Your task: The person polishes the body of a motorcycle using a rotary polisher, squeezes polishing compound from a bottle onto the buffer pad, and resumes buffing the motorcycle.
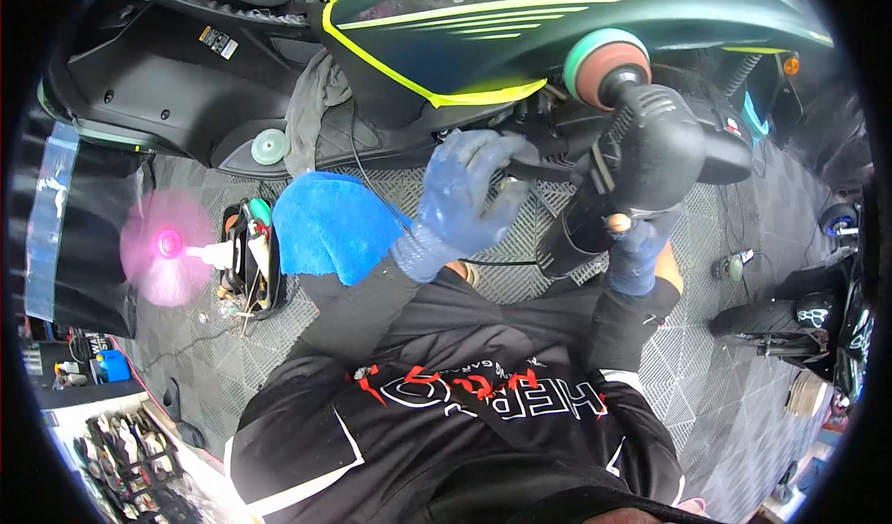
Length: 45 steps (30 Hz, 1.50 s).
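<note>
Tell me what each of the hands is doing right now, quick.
Left hand: partly curled at the black side handle of the polisher; firm grip cannot be told.
Right hand: holding the polisher, fingers mostly hidden.

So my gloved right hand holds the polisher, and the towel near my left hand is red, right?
Not the colour: in the head view, the towel near your left hand is blue. Your gloved right hand does hold the polisher.

Left hand (469, 189) and right hand (641, 245) in blue, wrinkled gloves (441, 222) with ribbed cuffs (420, 253), close-fitting black fabric sleeves (348, 320), black short-sleeved shirt (418, 454) with white trim (307, 493), white-outlined "HERO" lettering (492, 400) overlaid in red, dark fabric legwear (409, 324)
</note>
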Each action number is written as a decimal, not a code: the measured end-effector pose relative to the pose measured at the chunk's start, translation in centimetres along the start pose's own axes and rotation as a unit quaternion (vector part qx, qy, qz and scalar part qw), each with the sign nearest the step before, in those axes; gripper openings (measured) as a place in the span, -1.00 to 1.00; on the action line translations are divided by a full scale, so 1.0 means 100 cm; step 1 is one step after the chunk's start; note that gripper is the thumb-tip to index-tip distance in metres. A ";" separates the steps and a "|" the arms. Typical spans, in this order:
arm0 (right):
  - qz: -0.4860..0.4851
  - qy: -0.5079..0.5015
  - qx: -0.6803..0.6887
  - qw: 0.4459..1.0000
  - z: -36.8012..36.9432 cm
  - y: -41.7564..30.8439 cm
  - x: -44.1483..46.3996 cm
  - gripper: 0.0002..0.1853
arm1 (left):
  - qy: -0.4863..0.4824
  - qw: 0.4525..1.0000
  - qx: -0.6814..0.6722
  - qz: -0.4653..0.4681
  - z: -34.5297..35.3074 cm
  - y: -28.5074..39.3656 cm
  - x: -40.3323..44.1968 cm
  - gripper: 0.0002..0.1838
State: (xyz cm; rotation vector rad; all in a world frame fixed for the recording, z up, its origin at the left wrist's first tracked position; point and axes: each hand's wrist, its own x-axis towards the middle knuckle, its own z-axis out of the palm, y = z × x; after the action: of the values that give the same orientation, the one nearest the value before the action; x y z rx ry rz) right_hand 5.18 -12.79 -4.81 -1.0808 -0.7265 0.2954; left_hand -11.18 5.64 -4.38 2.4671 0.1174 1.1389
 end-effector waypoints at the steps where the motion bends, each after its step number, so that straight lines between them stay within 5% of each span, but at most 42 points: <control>1: -0.026 0.015 -0.023 0.999 0.007 0.003 -0.004 0.25 | 0.012 1.000 -0.008 0.017 -0.001 -0.009 -0.009 -0.54; 8: -0.010 0.073 0.021 0.997 0.050 0.003 -0.026 0.11 | -0.071 0.993 0.020 0.097 -0.044 -0.034 -0.048 -0.64; 11: 0.050 -0.005 0.137 0.989 0.073 -0.001 -0.032 0.14 | -0.129 0.990 -0.007 0.060 -0.064 -0.009 -0.043 -0.36; 12: 0.035 -0.033 0.115 0.992 0.075 -0.001 -0.036 0.28 | -0.139 0.989 -0.038 0.029 -0.068 -0.001 -0.045 -0.21; 14: 0.024 -0.059 0.177 0.982 0.093 -0.006 -0.042 0.24 | -0.181 0.975 -0.118 -0.045 -0.070 0.008 -0.060 0.21; 16: 0.011 -0.095 0.251 0.963 0.116 -0.013 -0.037 0.19 | -0.335 0.942 0.027 -0.002 -0.078 -0.011 -0.112 0.29; 17: -0.008 -0.100 0.299 0.949 0.133 -0.021 -0.043 0.17 | -0.389 0.918 0.071 0.012 -0.085 -0.015 -0.135 0.30; 18: -0.022 -0.108 0.337 0.935 0.145 -0.027 -0.044 0.15 | -0.376 0.923 0.014 -0.085 -0.097 -0.013 -0.152 0.30; 21: -0.060 -0.092 0.446 0.888 0.169 -0.039 -0.050 0.09 | -0.244 0.897 -0.133 -0.342 -0.157 -0.016 -0.170 0.31; 23: -0.086 -0.098 0.408 0.903 0.167 -0.034 -0.051 0.10 | -0.211 0.886 -0.148 -0.385 -0.202 -0.015 -0.144 0.31; 26: -0.087 -0.136 0.438 0.884 0.165 -0.011 -0.043 0.07 | -0.245 0.885 -0.093 -0.384 -0.246 -0.003 -0.084 0.32; 28: 0.050 -0.217 0.374 0.900 0.149 0.004 -0.039 0.03 | -0.279 0.884 -0.027 -0.375 -0.254 0.010 -0.049 0.27; 34: 0.157 -0.094 0.429 0.884 0.149 0.047 -0.053 -0.12 | -0.411 0.833 0.006 -0.371 -0.249 0.003 0.000 0.11; 35: 0.220 -0.046 0.649 0.726 0.161 0.054 -0.048 -0.10 | -0.418 0.835 0.031 -0.358 -0.245 0.005 0.007 0.12; 36: 0.224 -0.042 0.656 0.719 0.165 0.066 -0.050 -0.10 | -0.426 0.835 0.056 -0.344 -0.242 0.006 0.013 0.12; 38: 0.063 -0.003 0.410 0.910 0.169 0.088 -0.055 -0.05 | -0.432 0.826 0.063 -0.357 -0.241 -0.001 0.019 0.12; 40: 0.081 0.013 0.414 0.907 0.163 0.090 -0.052 -0.03 | -0.459 0.825 0.057 -0.325 -0.237 -0.001 0.032 0.00; 45: 0.095 -0.016 0.337 0.937 0.132 0.079 -0.044 0.20 | -0.447 0.817 0.062 -0.357 -0.222 0.007 0.046 0.06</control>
State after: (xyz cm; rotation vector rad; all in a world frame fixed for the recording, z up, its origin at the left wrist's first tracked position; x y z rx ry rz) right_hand -5.91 -2.38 -9.94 -0.4872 -0.4883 0.6747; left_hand -24.71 13.65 12.02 2.4277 0.7588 -0.3741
